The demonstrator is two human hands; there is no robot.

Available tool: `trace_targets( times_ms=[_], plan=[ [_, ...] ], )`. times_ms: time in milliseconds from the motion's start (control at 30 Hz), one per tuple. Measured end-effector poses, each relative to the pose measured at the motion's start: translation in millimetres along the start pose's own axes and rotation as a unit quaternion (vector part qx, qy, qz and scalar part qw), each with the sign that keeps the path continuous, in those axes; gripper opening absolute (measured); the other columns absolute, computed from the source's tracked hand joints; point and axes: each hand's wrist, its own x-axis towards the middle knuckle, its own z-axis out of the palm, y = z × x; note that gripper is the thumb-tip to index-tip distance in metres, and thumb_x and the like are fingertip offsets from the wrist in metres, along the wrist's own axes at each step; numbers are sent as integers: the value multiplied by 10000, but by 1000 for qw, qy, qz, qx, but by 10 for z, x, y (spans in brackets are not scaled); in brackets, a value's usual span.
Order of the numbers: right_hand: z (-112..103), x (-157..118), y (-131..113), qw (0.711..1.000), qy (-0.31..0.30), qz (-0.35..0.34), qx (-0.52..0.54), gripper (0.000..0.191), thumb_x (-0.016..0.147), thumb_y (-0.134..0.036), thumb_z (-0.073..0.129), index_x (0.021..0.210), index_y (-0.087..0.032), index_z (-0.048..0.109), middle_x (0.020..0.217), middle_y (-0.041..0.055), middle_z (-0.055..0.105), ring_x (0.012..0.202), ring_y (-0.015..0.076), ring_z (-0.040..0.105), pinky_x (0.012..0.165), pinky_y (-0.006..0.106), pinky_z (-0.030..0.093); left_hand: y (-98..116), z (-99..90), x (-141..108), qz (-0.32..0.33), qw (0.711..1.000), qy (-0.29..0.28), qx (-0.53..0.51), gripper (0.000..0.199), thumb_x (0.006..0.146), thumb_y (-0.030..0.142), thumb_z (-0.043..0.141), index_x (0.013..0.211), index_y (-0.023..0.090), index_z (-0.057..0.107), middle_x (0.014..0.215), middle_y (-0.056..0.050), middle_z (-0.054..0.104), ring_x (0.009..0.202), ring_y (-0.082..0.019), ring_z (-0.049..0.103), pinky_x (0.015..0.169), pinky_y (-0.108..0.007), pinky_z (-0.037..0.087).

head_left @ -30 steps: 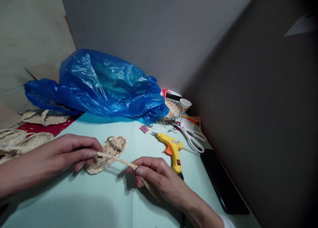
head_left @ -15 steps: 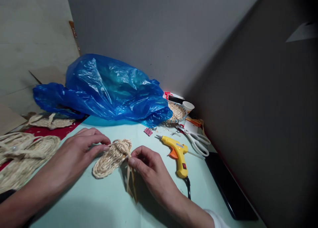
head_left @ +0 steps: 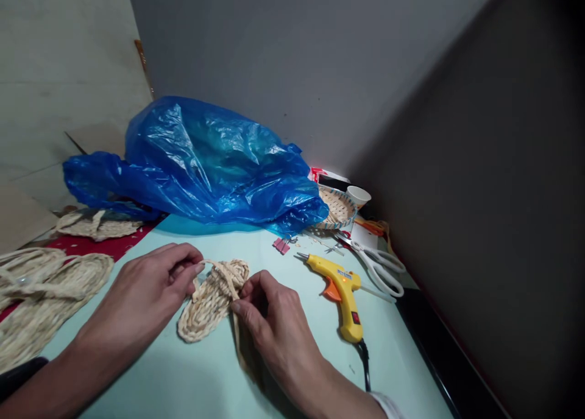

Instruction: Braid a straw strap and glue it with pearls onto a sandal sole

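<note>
Nearest to us, our right hand [head_left: 286, 321] has its grip nearly closed, thumb and fingers pinching a straw band [head_left: 225, 271] at the right edge of a small woven slipper [head_left: 203, 312]; the band's loose tail hangs below the fingers. Our left hand [head_left: 155, 291] also pinches, its fingertips meeting on the band's other end at the slipper's left side. We judge that holding both sides keeps the band lying across the sole instead of springing away. The slipper lies flat on the tabletop [head_left: 173, 382], between our hands, probably so that the surface backs it.

By our left forearm, larger woven slippers [head_left: 82, 285] lie aside, which seems to leave us elbow room. To the right, a yellow glue gun [head_left: 345, 285] lies on its side, handle towards us, likely for easy reach. Beyond it are white-handled scissors [head_left: 377, 264] and a pink clip [head_left: 281, 245]. Farther back, a shallow basket [head_left: 353, 212] sits beside a paper cup [head_left: 359, 196], and a blue plastic bag [head_left: 205, 163] slumps near the wall [head_left: 283, 47].
</note>
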Motion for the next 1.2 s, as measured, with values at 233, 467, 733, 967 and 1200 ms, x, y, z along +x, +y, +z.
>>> trace_targets(
  times_ms=[233, 467, 733, 967, 1200],
  plan=[
    [-34, 17, 49, 1000, 2, -1, 0, 152, 920, -216, 602, 1044, -212, 515, 842, 20, 661, 747, 202, 593, 691, 312, 405, 29, 26, 3, 3, 1000, 2, -11, 409, 847, 605, 446, 913, 275, 678, 995, -73, 790, 932, -331, 706, 794, -416, 505],
    [-48, 35, 82, 1000, 3, 0, -24, 189, 906, -170, 611, 1058, -207, 505, 893, 47, 679, 804, 225, 612, 720, 331, 416, 2, 61, 32, 11, 999, -23, -20, 427, 829, 593, 452, 1007, 263, 656, 1041, -88, 777, 1018, -371, 691, 871, -456, 519],
    [-66, 65, 54, 999, -4, 6, -50, 219, 897, -150, 629, 1066, -201, 499, 906, 61, 689, 817, 236, 601, 726, 340, 403, -9, 113, 48, -1, 999, -31, -7, 471, 807, 597, 445, 1063, 249, 632, 1086, -132, 751, 995, -362, 684, 867, -480, 509],
    [-95, 30, 49, 1000, -4, -1, -16, 221, 874, -113, 630, 1046, -200, 521, 869, 22, 673, 773, 195, 582, 694, 319, 401, -42, 89, -9, 33, 999, 2, 4, 412, 834, 616, 456, 982, 278, 637, 1047, -82, 749, 965, -337, 671, 833, -449, 488],
    [-418, -42, -102, 992, -22, -94, 87, 186, 836, -139, 632, 960, -215, 515, 866, -14, 617, 807, 146, 575, 747, 279, 468, -84, 1, -156, 115, 986, 116, 46, 214, 950, 437, 529, 1052, 263, 600, 1240, -10, 642, 1183, -337, 633, 1059, -439, 438]
  ],
)
